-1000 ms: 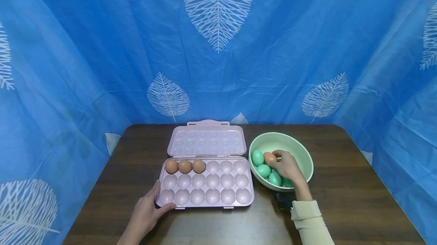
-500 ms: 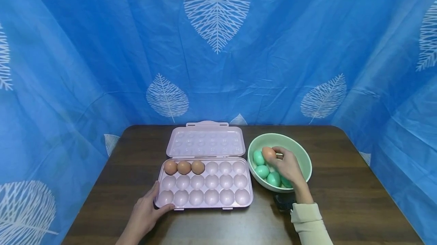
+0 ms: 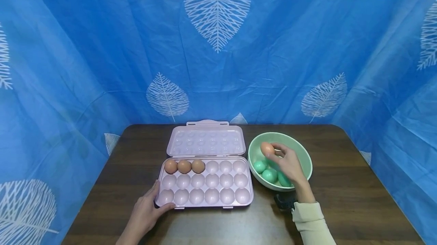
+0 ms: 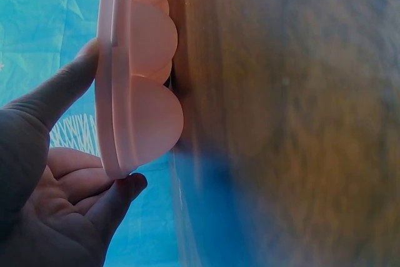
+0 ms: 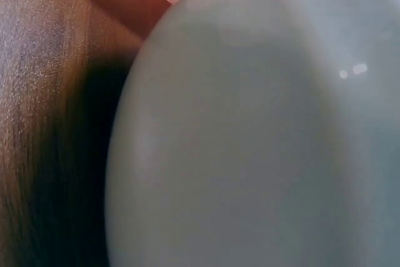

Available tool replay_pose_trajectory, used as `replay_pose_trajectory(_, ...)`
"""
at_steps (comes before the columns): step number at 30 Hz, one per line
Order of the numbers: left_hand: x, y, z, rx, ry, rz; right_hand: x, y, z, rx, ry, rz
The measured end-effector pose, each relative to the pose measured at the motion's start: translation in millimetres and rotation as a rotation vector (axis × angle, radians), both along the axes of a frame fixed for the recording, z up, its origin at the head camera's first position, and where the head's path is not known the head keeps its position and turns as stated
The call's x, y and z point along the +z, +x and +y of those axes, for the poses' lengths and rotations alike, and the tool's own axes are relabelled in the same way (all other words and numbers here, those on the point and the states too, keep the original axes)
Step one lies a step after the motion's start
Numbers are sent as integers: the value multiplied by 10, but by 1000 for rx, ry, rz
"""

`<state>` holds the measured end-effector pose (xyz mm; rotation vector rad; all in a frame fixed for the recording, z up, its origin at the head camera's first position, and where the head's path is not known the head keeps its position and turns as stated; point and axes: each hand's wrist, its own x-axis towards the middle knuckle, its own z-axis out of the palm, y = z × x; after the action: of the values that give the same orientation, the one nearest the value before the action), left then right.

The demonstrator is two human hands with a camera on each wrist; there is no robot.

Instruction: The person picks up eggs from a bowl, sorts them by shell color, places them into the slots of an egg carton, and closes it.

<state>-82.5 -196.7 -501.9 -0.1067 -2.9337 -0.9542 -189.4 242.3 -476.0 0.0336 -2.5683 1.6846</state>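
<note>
A brown egg (image 3: 267, 148) is pinched between the thumb and fingers of my right hand (image 3: 290, 166), held over the pale green bowl (image 3: 305, 157). Below it, several green eggs (image 3: 269, 175) lie inside the bowl, partly covered by that hand. To the left lies a pale pink egg tray (image 3: 212, 181) with three brown eggs (image 3: 184, 167) in its back row, at the left. My left hand (image 3: 146, 206) grips the tray's front left corner, thumb along the front edge. The left wrist view shows this hand (image 4: 62, 198) around the tray's corner. In the right wrist view the bowl's outer wall (image 5: 219, 142) hides the hand.
The tray's hinged lid (image 3: 206, 141) lies folded back behind it. Everything stands on a dark wooden table (image 3: 341, 195). A blue curtain with white leaf prints (image 3: 218, 85) hangs behind and at the sides. Under my right wrist sits a black camera (image 3: 284, 201).
My right hand has lifted the brown egg up from among the green ones, slightly to the left. Some green eggs have shifted in the bowl. The left hand stays at the tray's corner.
</note>
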Motion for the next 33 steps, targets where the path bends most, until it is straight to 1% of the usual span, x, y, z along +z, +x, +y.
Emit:
replay_pose_trajectory(2, 3, 3, -6, -1, 0, 2, 103, 35, -59, 12, 5, 8)
replay_pose_trajectory(4, 3, 5, -13, 1, -1, 3, 188, 67, -121, 21, -18, 11)
replay_pose_trajectory(7, -1, 0, -13, -2, -3, 8, 239, 90, -202, 30, -65, 19)
replay_pose_trajectory(10, -8, -8, -12, -4, -3, 18, 173, 57, -272, 42, -127, 33)
replay_pose_trajectory(13, 0, -15, -7, -5, -1, 3, 119, 29, -367, 64, -183, 58)
replay_pose_trajectory(17, 18, -17, -1, -6, 0, -21, 149, 38, -551, 84, -260, 84)
replay_pose_trajectory(20, 10, -13, -13, -7, 8, 22, 154, 54, -725, 89, -309, 92)
replay_pose_trajectory(23, -3, -11, -26, -8, 14, 70, 114, 79, -910, 101, -356, 84)
replay_pose_trajectory(25, -4, -13, -27, -9, 14, 72, 76, 100, -1023, 117, -379, 75)
replay_pose_trajectory(27, 5, -14, -21, -10, 16, 46, 33, 116, -1117, 127, -381, 65)
replay_pose_trajectory(30, 28, -10, -8, -10, 20, -8, -30, 126, -1241, 135, -355, 53)
replay_pose_trajectory(33, 42, -7, -3, -4, 23, -30, -81, 114, -1357, 151, -315, 47)
